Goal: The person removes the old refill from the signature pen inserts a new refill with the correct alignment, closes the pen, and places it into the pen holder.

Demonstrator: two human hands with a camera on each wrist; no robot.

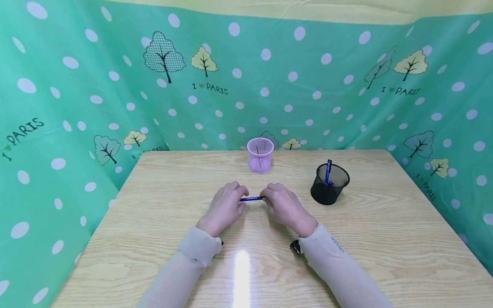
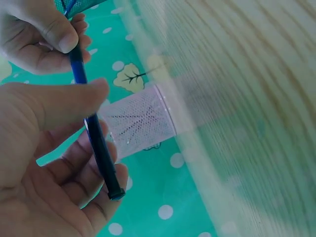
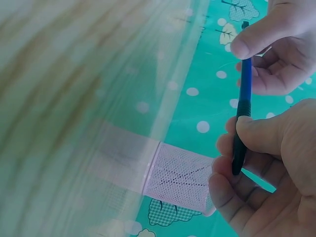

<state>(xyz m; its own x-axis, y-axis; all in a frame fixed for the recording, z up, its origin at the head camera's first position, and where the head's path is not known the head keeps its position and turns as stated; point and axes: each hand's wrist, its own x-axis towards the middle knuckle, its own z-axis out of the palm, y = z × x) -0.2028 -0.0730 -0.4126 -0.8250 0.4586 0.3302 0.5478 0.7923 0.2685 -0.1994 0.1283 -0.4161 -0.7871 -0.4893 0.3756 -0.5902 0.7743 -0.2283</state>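
Note:
Between the two hands a blue pen (image 1: 251,198) is stretched level, close above the table. My left hand (image 1: 224,207) pinches its clip end between thumb and fingers; the dark end with the clip shows past the thumb in the left wrist view. My right hand (image 1: 285,207) pinches the black grip end (image 3: 240,143), thumb on top and fingers beneath. A bare stretch of blue barrel (image 3: 246,84) lies between the two grips. Beyond the hands stands a lilac mesh pen holder (image 1: 260,166).
To the right of the right hand stands a black mesh pen holder (image 1: 325,194) with a blue pen (image 1: 328,171) leaning in it. A green dotted curtain (image 1: 269,115) hangs behind the wooden table (image 1: 161,239) and along its sides.

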